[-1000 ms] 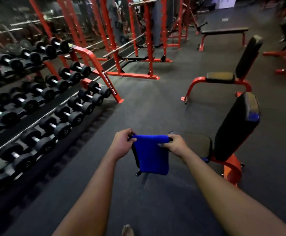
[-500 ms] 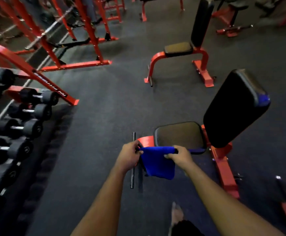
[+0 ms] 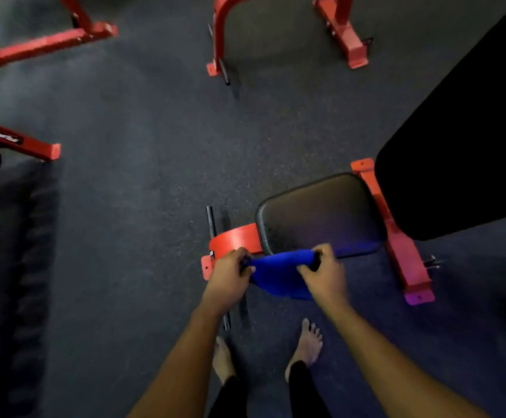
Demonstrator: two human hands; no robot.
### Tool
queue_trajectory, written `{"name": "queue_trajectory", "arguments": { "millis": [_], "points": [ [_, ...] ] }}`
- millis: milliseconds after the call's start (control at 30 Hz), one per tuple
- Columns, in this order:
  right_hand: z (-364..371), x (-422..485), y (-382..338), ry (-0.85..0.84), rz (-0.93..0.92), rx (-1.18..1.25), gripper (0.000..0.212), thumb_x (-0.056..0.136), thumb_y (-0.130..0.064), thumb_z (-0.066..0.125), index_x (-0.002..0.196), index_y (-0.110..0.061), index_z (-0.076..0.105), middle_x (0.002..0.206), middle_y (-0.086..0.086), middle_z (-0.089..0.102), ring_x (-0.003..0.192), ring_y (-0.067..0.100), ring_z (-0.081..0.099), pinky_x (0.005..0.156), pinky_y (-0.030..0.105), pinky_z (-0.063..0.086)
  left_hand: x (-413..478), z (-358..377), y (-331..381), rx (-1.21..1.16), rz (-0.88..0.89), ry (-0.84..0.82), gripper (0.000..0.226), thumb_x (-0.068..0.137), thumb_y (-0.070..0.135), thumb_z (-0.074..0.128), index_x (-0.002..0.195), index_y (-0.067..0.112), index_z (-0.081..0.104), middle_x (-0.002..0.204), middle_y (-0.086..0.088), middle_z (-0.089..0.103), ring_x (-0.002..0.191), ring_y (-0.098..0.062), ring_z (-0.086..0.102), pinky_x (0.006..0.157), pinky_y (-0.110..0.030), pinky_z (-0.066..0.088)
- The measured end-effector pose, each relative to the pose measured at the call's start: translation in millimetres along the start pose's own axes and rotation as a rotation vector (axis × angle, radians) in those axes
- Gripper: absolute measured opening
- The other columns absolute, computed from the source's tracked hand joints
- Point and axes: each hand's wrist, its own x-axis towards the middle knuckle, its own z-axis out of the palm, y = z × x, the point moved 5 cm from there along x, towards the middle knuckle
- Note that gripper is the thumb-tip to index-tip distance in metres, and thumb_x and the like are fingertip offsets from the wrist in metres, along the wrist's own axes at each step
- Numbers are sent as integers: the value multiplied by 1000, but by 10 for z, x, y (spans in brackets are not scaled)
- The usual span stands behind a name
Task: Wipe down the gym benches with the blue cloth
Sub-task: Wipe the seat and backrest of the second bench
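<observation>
— Okay, quick: which step is this, and how do you do it well?

— I'd call it the start of wiping the near bench. The folded blue cloth (image 3: 279, 276) is held stretched between both hands, right at the front edge of the dark padded vinyl seat pad (image 3: 321, 215). I cannot tell if it touches the pad. To do it well, lay the cloth flat on the pad and press with a flat palm. Make overlapping strokes from the front edge back toward the hinge, then go up the tall black padded backrest (image 3: 462, 140). Keep the fold so a clean face is left for later. Don't let the hanging part drag on the dark speckled rubber floor (image 3: 140, 176).

— Hands?

— On the left hand (image 3: 227, 282), the fingers are curled round the cloth's left end, above the red steel frame (image 3: 236, 239) of the bench. On the right hand (image 3: 324, 276), fingers and thumb are curled, pinching the cloth's right top edge. Neither hand is spread. The cloth sags between them.

— Anything else?

— A second red-framed bench (image 3: 345, 34) sits well apart at the top, with only its legs in view. It's probably next. The person's bare feet (image 3: 309, 345) stand near the bench front, so reaching the backrest likely needs a lean forward.
</observation>
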Motion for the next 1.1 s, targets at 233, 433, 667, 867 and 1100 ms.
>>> {"name": "queue_trajectory", "arguments": {
  "millis": [233,433,667,867,1100],
  "points": [
    [841,930,138,216,-327,-373,76,80,-49,72,146,-29,39,157,-1,35,141,25,35,98,53,37,1178,453,-893,73,50,87,24,93,8,58,117,5,58,116,-13,58,99,-27,59,86,-34,46],
    [1525,1054,561,214,-356,-780,84,87,-80,34,157,-42,7,167,-4,-9,152,35,-5,110,73,14,1724,896,-1745,234,112,-83,55,99,39,37,145,11,42,149,-9,44,135,-28,40,114,-40,31],
    [1624,1579,126,290,-363,-824,78,87,-74,36,156,-40,17,167,0,-4,151,40,-6,110,73,16,1773,1068,-1891,245,176,62,51,100,41,38,144,15,40,139,-8,46,128,-27,37,110,-44,32],
    [1582,1546,155,269,-408,-800,68,95,-65,32,156,-35,23,167,-2,10,153,31,5,113,67,19,1780,1021,-1839,253,145,49,46,101,39,43,141,15,42,135,-8,47,124,-28,38,104,-46,36],
    [1578,1164,462,223,-380,-845,74,96,-68,31,158,-35,9,167,-1,-1,153,31,-3,112,70,14,1812,1045,-1737,301,70,57,46,101,36,43,139,11,44,132,-15,47,120,-32,40,102,-47,37]
  ]
}}
